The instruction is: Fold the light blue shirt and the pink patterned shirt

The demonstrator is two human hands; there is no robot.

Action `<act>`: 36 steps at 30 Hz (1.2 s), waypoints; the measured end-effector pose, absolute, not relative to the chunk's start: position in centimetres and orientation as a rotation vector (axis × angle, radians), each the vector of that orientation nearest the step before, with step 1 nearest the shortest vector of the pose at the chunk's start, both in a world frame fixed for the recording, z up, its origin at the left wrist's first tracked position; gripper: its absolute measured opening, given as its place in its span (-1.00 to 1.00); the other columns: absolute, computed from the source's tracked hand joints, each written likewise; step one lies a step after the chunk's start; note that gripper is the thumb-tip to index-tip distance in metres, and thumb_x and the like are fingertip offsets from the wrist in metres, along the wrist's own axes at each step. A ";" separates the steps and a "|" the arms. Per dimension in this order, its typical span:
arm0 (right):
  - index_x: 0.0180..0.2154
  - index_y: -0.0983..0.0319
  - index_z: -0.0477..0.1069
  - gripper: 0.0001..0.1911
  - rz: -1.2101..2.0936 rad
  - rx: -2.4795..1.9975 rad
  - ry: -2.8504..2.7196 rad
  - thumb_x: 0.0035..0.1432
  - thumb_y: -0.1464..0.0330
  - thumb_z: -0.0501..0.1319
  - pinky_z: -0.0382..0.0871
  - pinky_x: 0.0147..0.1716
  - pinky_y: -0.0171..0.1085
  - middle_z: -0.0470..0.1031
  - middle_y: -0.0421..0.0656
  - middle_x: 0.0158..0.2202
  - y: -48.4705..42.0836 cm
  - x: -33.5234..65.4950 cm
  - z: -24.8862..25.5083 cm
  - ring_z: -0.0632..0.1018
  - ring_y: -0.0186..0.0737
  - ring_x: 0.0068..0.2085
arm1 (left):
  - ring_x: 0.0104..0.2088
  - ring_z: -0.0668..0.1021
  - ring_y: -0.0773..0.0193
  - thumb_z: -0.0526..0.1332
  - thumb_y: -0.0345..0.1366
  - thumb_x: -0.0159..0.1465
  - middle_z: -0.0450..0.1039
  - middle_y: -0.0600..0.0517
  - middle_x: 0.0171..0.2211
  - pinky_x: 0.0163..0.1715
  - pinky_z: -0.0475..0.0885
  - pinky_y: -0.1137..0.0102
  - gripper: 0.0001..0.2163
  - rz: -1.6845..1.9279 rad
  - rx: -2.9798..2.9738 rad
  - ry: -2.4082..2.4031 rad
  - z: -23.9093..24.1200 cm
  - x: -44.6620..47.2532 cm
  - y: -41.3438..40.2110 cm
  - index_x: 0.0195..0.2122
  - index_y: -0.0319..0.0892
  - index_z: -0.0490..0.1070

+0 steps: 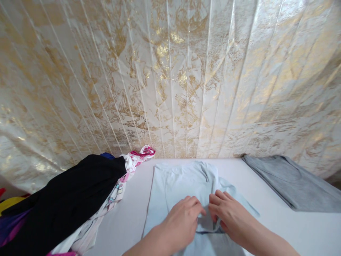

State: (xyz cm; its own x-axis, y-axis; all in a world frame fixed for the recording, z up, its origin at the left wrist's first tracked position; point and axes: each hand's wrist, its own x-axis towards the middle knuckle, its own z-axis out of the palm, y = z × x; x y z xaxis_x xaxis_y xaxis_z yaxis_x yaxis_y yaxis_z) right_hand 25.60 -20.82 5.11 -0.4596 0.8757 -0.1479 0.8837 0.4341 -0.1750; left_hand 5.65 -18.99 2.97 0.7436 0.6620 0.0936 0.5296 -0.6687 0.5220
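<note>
A pale blue garment point(181, 181) lies spread on the white table point(266, 199) straight ahead of me, partly folded, with a sleeve sticking out to the right. My left hand point(181, 222) and my right hand point(229, 213) meet at its near middle. Both have their fingers curled and pinched into a fold of the pale blue cloth, fingertips almost touching each other. Between the two hands a darker neckline edge shows.
A pile of clothes fills the left: a black garment point(66, 199) on top, white and pink printed fabric point(133, 160) beside it. A folded grey garment point(293, 181) lies at the right. A white and gold patterned wall point(170, 71) stands close behind the table.
</note>
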 end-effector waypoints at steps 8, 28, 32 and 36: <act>-0.48 0.17 0.42 -0.67 -0.386 1.669 2.680 -0.14 0.69 0.05 0.22 -0.30 -0.24 0.50 -0.15 -0.37 -20.5 28.0 7.3 0.45 -0.14 -0.24 | -0.06 0.39 0.25 0.21 -0.40 0.25 0.35 0.07 -0.10 -0.01 0.29 0.40 -0.78 0.370 2.488 0.853 1.9 6.5 -19.1 -0.11 0.02 0.46; -0.51 0.21 0.46 -0.52 -0.256 2.202 2.192 0.24 0.04 0.03 0.21 -0.42 -0.24 0.57 0.01 -0.42 -14.6 28.5 5.5 0.58 -0.01 -0.32 | 0.01 0.37 0.04 0.10 -0.41 0.27 0.38 -0.12 0.02 0.02 0.33 0.20 -0.74 0.349 2.703 1.073 1.6 10.8 -16.3 -0.02 -0.29 0.37; -0.53 0.22 0.48 -0.73 -0.316 2.185 2.157 0.11 0.26 0.13 0.15 -0.45 -0.27 0.58 0.00 -0.42 -13.1 28.3 4.3 0.59 -0.04 -0.33 | 0.01 0.37 0.05 0.05 -0.41 0.29 0.34 -0.10 0.09 0.02 0.34 0.21 -0.68 0.350 2.690 1.129 1.2 10.9 -16.5 0.06 -0.28 0.32; -0.55 0.22 0.45 -0.73 -0.321 2.227 2.138 0.09 0.34 0.06 0.08 -0.50 -0.29 0.56 -0.03 -0.46 -13.2 30.0 5.3 0.55 -0.12 -0.38 | 0.03 0.36 0.03 0.02 -0.40 0.30 0.23 -0.03 0.22 0.01 0.36 0.16 -0.61 0.339 2.739 1.137 0.9 11.0 -16.4 0.16 -0.23 0.23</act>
